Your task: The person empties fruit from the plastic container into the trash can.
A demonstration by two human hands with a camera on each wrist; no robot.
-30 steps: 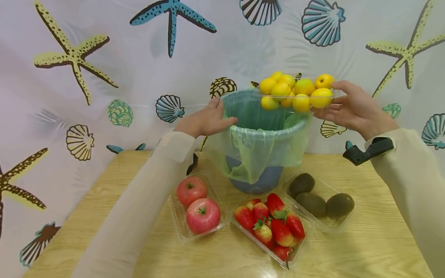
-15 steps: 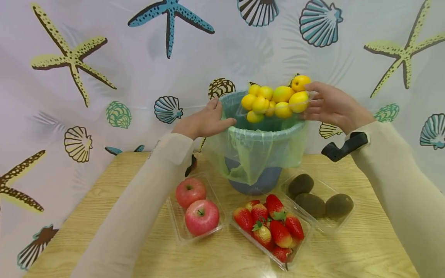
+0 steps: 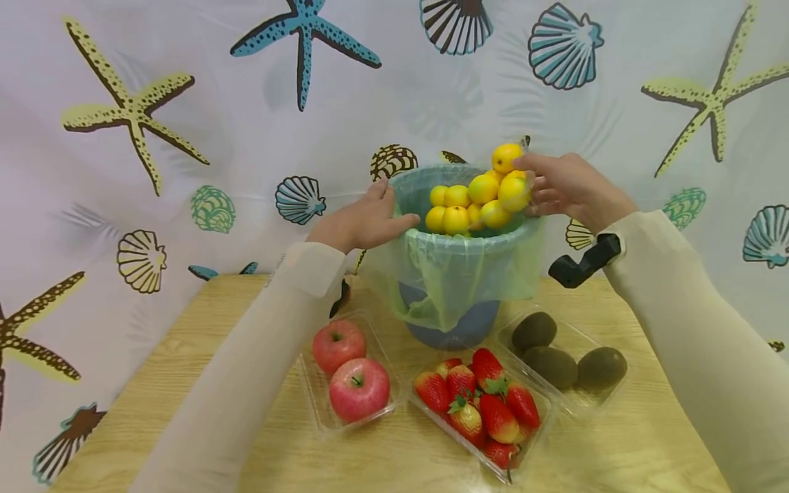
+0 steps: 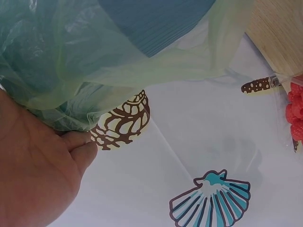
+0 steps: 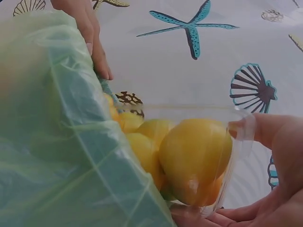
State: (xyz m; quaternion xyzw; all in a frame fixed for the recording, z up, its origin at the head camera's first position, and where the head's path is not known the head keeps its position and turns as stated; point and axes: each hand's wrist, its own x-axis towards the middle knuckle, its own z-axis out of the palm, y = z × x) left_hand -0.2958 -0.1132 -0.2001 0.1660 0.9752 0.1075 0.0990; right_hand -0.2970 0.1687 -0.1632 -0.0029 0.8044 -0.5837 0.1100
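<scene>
A blue bin (image 3: 453, 330) lined with a thin green plastic bag (image 3: 440, 277) stands upright on the table. My left hand (image 3: 364, 220) holds its rim at the left, thumb over the edge; in the left wrist view the fingertips of that hand (image 4: 40, 165) lie against the bag. With my right hand (image 3: 573, 188) I grip the end of a clear plastic box (image 5: 244, 127), thumb on top and fingers below. Several yellow lemon-like fruits (image 3: 456, 218) fill it. The box tilts down to the left, its lower end inside the bin's mouth. The bin's inside is mostly hidden.
On the wooden table (image 3: 622, 452) in front of the bin lie clear boxes with two red apples (image 3: 359, 390), several strawberries (image 3: 499, 416) and three brown kiwis (image 3: 551, 366). A white curtain (image 3: 246, 137) with sea shells and starfish hangs behind.
My right hand has moved left and slightly down, tipping the box so the yellow fruits slope into the bin's mouth. The left hand has stayed on the rim.
</scene>
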